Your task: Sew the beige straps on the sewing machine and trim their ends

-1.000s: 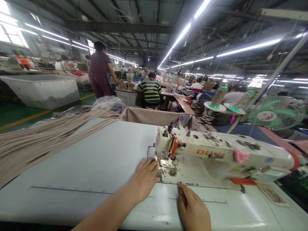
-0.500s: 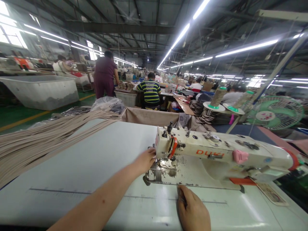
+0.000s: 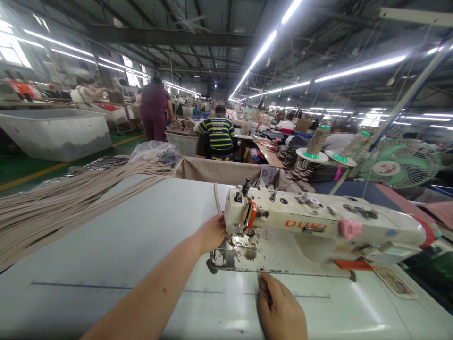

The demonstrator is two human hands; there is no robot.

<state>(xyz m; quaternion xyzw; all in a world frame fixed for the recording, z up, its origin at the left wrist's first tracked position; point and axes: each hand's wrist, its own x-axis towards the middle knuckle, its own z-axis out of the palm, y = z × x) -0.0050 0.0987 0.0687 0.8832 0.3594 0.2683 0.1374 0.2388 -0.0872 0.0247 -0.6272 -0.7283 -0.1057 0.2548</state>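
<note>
Nearest, at 6 o'clock, the right hand (image 3: 281,311) rests curled on the table (image 3: 116,245), its grip holding nothing visible; the left hand (image 3: 212,232) sits at the head of the sewing machine (image 3: 318,231) w/ fingers hidden behind it, so the grip can't be told. Risk, as a judgement: fingertips that near the needle area could get pinched or pricked if the machine starts. Open room lies at 9–10 o'clock on bare tabletop, up to the tan strips (image 3: 63,203) along the far left edge; the machine blocks 1–3 o'clock.

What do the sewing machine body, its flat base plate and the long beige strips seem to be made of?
Sewing machine body: probably painted metal, cream and glossy, with chipped spots. Base plate: bare metal, worn, with dull reflections. Beige strips: likely fabric or synthetic leather; matte, thin and limp.
</note>
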